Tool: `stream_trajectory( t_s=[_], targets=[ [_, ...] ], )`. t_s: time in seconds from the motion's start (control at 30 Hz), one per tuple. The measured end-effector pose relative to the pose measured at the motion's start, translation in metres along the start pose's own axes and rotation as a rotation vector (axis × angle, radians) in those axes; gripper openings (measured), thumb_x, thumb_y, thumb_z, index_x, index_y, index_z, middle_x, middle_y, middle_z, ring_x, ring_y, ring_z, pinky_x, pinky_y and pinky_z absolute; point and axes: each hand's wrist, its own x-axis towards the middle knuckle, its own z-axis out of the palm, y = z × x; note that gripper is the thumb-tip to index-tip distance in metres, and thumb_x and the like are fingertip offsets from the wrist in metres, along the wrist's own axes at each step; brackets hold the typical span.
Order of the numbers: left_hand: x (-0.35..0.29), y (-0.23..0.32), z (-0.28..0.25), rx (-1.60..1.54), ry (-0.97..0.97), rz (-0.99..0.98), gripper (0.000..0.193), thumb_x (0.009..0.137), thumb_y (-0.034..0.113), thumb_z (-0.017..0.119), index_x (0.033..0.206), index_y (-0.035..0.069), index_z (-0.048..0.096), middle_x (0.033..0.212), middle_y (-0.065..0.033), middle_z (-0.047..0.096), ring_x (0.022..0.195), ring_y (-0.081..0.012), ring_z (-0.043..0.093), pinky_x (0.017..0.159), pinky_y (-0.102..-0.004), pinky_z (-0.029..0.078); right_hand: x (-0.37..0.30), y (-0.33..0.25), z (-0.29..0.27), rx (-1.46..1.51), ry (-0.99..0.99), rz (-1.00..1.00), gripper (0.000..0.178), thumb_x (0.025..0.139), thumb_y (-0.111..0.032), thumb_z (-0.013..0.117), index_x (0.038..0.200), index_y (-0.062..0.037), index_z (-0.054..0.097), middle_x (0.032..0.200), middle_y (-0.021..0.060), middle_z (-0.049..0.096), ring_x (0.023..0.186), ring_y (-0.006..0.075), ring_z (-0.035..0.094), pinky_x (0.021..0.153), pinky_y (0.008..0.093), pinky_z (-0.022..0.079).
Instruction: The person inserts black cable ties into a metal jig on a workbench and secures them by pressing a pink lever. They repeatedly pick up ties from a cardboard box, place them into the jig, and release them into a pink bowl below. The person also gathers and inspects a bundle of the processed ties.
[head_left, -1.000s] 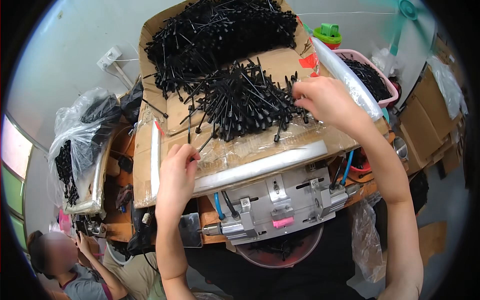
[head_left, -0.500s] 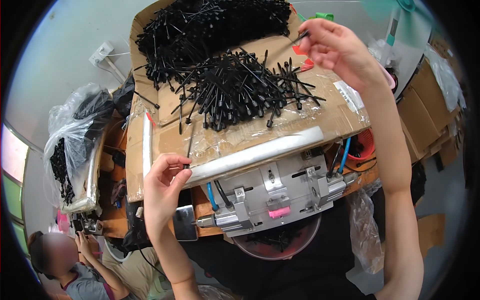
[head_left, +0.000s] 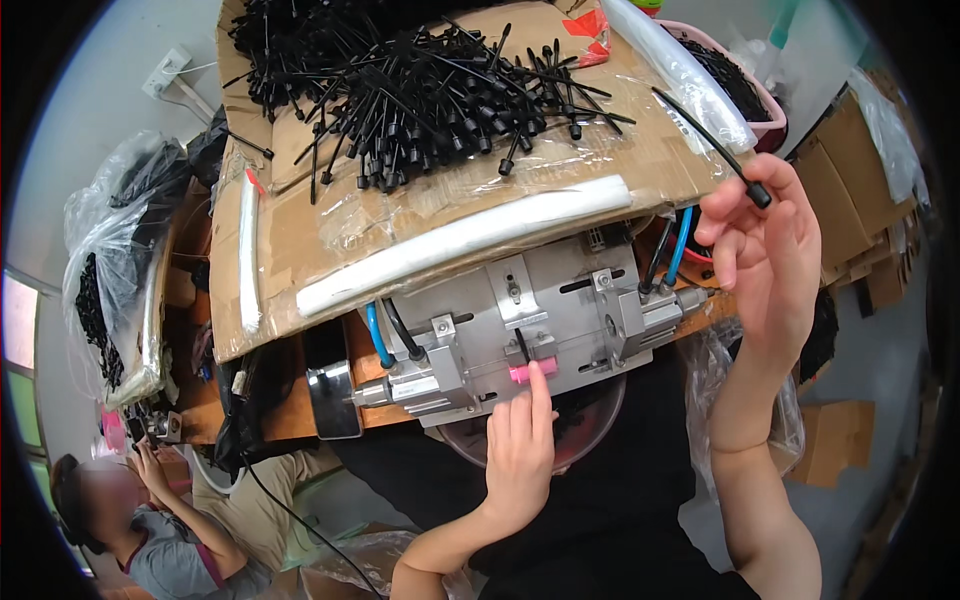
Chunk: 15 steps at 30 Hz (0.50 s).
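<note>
A thin black tie (head_left: 708,144) with a small knob at one end is up in the air on the right side. The right hand (head_left: 765,255) pinches it near the knob, with the fingers closed on it, and the long tail points up and to the left. A second black tie (head_left: 522,346) stands in the middle of the grey metal machine (head_left: 530,320), just above a little pink block (head_left: 528,372). The left hand (head_left: 520,450) comes up from below, and its longest finger touches the pink block right at the foot of that tie. The other fingers are loose and hold nothing.

To do this well, I think the left finger should keep that tie straight up in its slot, so it does not lean. The right hand should keep its tie ready and clear of the blue hoses (head_left: 680,255) beside the machine. A soft pinch near the knob looks best, because the tail is bendy and can swing.

Farther off, a sheet of brown cardboard (head_left: 290,250) lies on the surface above the machine. A big heap of black ties (head_left: 420,90) sits on it. A white foam strip (head_left: 460,240) lies along its near edge. A pink tub (head_left: 765,105) with more ties is at the far right. Another person (head_left: 130,510) sits low at the near left.
</note>
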Motion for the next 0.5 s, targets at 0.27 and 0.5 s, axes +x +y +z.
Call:
stream_trajectory(
  t_s=[0.27, 0.5],
  targets=[
    [0.003, -0.004, -0.001, 0.137, -0.071, 0.087, 0.073, 0.072, -0.005, 0.060, 0.140, -0.013, 0.036, 0.097, -0.0116, 0.051, 0.086, -0.0252, 0.049, 0.079, -0.0327, 0.045, -0.031, 0.000, 0.001, -0.165, 0.049, -0.087, 0.023, 0.094, -0.013, 0.063, 0.108, 0.0025, 0.053, 0.096, 0.0234, 0.066, 0.078, 0.0227, 0.065, 0.057, 0.0261, 0.053],
    [0.000, -0.007, -0.006, 0.035, -0.161, 0.019, 0.074, 0.074, -0.005, 0.061, 0.143, -0.011, 0.033, 0.104, -0.0140, 0.052, 0.092, -0.0281, 0.049, 0.084, -0.0358, 0.045, -0.098, 0.025, 0.016, -0.694, -0.157, 0.052, 0.042, 0.077, 0.010, 0.072, 0.115, 0.0022, 0.058, 0.096, 0.0164, 0.067, 0.075, 0.0169, 0.064, 0.065, 0.0279, 0.054]
  ],
)
